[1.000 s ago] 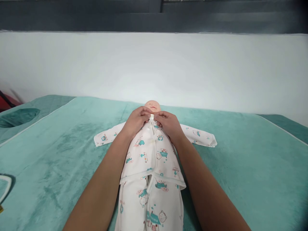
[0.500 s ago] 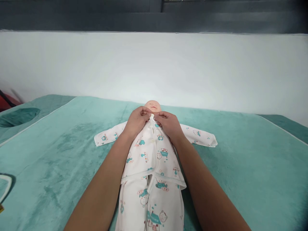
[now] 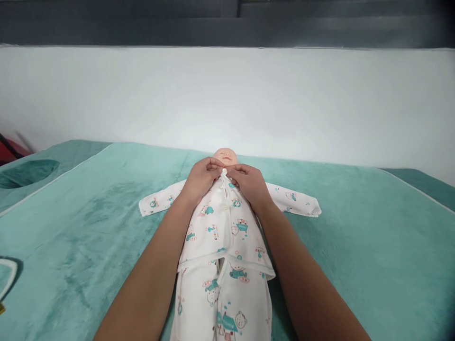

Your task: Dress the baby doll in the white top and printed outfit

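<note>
A baby doll (image 3: 225,155) lies on its back on a teal towel (image 3: 88,222), head pointing away from me. It wears a white top (image 3: 227,227) printed with small teal animals, and matching trousers (image 3: 220,303). Both sleeves are spread out to the sides. My left hand (image 3: 201,180) and my right hand (image 3: 249,182) meet at the collar just below the doll's chin. Each hand pinches an edge of the top's front opening, fingers curled. My forearms run along either side of the doll's body.
A white wall (image 3: 227,99) rises behind the padded surface. At the far left sits a darker teal cushion with a dip (image 3: 26,171). A white-rimmed object (image 3: 9,274) shows at the left edge.
Almost nothing differs. My fingers have shifted very slightly at the collar; the doll and my arms stay where they were.
</note>
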A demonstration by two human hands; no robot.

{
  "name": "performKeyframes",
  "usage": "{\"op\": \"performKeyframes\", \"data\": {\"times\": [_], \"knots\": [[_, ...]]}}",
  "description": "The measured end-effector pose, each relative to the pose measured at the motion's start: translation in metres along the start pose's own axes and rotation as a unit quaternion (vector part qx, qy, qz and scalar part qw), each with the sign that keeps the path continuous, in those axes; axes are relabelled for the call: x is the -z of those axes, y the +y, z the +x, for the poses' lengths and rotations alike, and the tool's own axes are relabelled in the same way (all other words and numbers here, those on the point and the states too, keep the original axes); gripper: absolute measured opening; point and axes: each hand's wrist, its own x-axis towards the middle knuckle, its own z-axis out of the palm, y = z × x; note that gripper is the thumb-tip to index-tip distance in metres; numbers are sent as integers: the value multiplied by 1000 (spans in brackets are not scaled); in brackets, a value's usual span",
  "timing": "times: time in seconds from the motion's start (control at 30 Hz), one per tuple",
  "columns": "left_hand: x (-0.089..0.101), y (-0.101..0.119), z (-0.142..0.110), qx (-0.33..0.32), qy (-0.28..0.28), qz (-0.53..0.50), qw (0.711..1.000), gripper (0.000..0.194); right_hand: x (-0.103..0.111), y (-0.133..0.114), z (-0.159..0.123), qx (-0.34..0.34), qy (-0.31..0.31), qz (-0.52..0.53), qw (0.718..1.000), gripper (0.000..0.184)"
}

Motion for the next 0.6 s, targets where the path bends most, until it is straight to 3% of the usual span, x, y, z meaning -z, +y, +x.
{"op": "performKeyframes", "data": {"times": [0.6], "knots": [[2,3,-2,-3,6,-3,1000,9,0,-5,-8,18,0,10,1000,15]]}}
